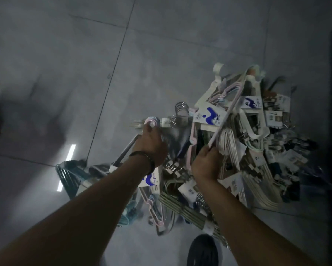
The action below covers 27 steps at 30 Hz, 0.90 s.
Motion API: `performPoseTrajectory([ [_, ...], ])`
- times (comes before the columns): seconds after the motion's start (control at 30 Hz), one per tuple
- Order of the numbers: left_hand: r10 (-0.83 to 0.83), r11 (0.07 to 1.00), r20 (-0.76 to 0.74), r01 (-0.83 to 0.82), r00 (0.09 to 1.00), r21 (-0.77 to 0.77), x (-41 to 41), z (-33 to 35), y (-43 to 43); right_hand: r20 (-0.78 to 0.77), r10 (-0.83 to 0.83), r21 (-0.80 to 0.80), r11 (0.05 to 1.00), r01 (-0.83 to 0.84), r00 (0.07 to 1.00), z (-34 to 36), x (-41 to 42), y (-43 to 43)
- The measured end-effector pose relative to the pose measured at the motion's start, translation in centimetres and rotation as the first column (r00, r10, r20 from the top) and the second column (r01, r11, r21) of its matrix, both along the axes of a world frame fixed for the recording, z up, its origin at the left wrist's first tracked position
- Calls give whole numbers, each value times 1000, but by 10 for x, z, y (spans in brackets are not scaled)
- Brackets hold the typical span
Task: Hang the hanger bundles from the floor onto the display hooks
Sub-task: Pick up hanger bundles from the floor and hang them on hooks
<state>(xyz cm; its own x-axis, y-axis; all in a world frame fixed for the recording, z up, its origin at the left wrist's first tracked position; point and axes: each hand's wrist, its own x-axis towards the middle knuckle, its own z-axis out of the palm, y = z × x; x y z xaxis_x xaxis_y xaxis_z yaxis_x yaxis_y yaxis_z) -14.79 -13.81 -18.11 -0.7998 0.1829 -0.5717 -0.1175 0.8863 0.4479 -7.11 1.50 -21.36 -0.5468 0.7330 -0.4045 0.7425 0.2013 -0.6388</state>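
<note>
The left grip (151, 143), a dark bracelet (149, 162) at its wrist, is closed around the pink hooks of one hanger bundle (151, 121), whose white-and-blue label shows under the forearm. The right grip (206, 162) clutches the lower bar of a pastel hanger bundle (209, 116), tilted up over the pile (257, 150) of bundles lying on the grey tiled floor (84, 54). A dark shoe (203, 250) stands just beside the pile's near edge.

Grey tiled floor (69, 54) bears heaped hanger bundles (257, 143).
</note>
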Motion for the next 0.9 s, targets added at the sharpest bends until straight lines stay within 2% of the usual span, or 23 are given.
performPoseTrajectory([
  [0.07,-39,993,-91,29,995,-111,5,-4,9,-8,-37,-15,999,37,999,-7,-12,2],
  [0.17,-162,955,-272,82,949,-285,18,-8,21,-11,7,118,993,-6,1000,-13,-30,7],
  [0.33,-203,948,-462,56,864,-313,4,-13,26,-100,113,279,957,-81,989,-14,-45,9],
  [0.4,-102,977,-431,9,896,-212,-6,-15,27,-179,148,262,960,-98,973,-6,-41,7],
  [0.47,91,996,-383,-84,919,34,-7,-12,25,-224,184,207,969,-138,957,2,-26,5],
  [0.5,234,965,-354,-173,905,195,-5,-10,22,-223,207,173,970,-170,953,7,-14,4],
  [0.53,413,881,-278,-303,867,362,0,-7,16,-207,228,125,971,-206,951,12,0,0],
  [0.57,591,726,-118,-463,798,509,7,-3,8,-181,248,76,968,-238,952,17,14,-3],
  [0.6,712,506,127,-630,690,589,15,4,-1,-153,270,47,963,-266,951,22,30,-8],
  [0.63,737,282,378,-764,560,580,25,11,-10,-132,299,45,954,-295,945,27,47,-14],
  [0.67,709,140,540,-841,454,522,37,16,-22,-113,332,55,943,-327,937,32,63,-21],
  [0.7,675,89,617,-875,405,476,51,20,-33,-90,366,62,930,-362,926,35,79,-29],
  [0.77,615,122,674,-894,409,431,82,22,-52,-18,423,33,906,-422,906,38,106,-48],
  [0.9,543,317,673,-865,502,389,136,18,-69,72,564,-12,825,-565,823,42,144,-91],
])
